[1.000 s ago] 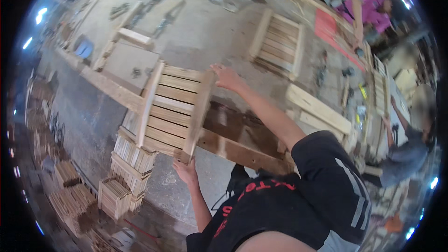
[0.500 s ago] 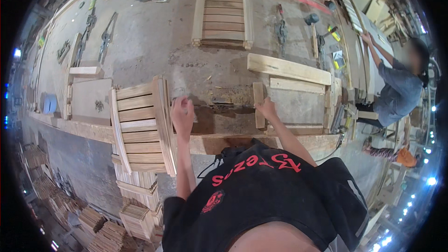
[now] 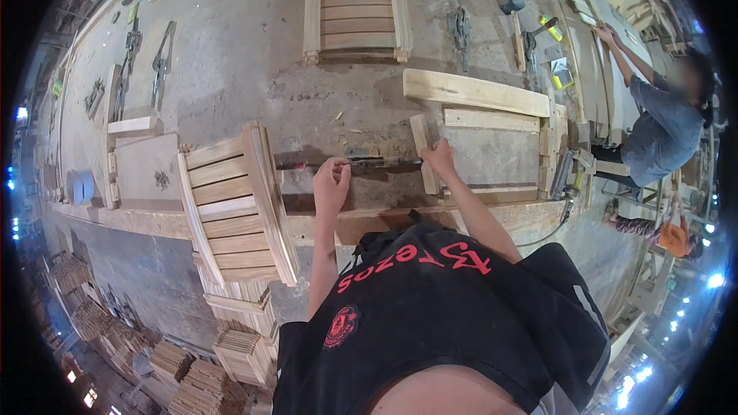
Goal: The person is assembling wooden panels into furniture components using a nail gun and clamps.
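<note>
My right hand (image 3: 439, 160) is closed on a short wooden board (image 3: 423, 152), which stands at a slight tilt beside a rectangular wooden frame on the bench. My left hand (image 3: 332, 183) is closed with fingertips drawn together; what they pinch, if anything, is too small to make out. Just beyond those fingertips, a long thin dark bar (image 3: 384, 162) with a reddish left end lies across the bench. A slatted wooden panel (image 3: 227, 206) rests left of my left forearm, overhanging the near edge. The wooden frame (image 3: 492, 118), with a thick plank (image 3: 477, 94) along its far side, lies to the right.
Another slatted panel (image 3: 355, 11) lies at the far middle. Clamps (image 3: 460, 27), a black-headed mallet (image 3: 513, 6) and yellow tools stand about the far right. A co-worker (image 3: 663, 127) works at the right. Stacked slats (image 3: 204, 388) are on the floor at lower left.
My left hand has moved right, away from the slatted panel and toward the board. The short board in my right hand has tilted, its far end leaning left. The view has shifted slightly.
</note>
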The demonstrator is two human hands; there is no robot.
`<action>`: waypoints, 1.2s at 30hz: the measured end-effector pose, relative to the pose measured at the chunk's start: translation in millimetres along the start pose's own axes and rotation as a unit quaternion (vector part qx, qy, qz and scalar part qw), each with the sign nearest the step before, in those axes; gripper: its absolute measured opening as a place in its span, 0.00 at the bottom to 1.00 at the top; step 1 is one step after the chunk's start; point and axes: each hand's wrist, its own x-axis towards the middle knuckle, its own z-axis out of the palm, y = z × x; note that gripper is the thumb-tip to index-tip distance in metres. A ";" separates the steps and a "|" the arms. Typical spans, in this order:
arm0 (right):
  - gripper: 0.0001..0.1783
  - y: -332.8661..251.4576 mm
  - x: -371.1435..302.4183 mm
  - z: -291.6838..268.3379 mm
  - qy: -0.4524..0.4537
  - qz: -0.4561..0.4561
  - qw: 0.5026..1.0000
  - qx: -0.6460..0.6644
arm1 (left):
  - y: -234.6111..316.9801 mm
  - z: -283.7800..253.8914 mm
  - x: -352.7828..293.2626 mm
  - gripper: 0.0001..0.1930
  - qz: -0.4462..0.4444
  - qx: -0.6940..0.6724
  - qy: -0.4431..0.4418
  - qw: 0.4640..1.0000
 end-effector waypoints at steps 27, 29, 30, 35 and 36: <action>0.23 15.7 -22.6 -1.0 -0.053 -0.154 0.986 -0.030 | -29.8 157.0 18.0 0.13 0.235 0.295 -0.188 0.907; 0.22 20.6 -19.2 -2.1 -0.072 -0.140 0.987 -0.022 | -25.7 156.5 16.7 0.11 0.224 0.249 -0.198 0.921; 0.22 21.3 -15.6 -3.5 -0.074 -0.149 0.986 -0.026 | -24.4 157.2 19.2 0.11 0.222 0.247 -0.189 0.924; 0.33 4.1 -13.0 -11.0 0.011 -0.122 0.992 -0.003 | -15.6 146.1 19.0 0.19 0.229 0.173 -0.148 0.946; 0.33 -8.2 -5.5 -16.5 0.011 -0.128 0.992 -0.005 | -13.3 139.7 18.4 0.19 0.229 0.172 -0.142 0.948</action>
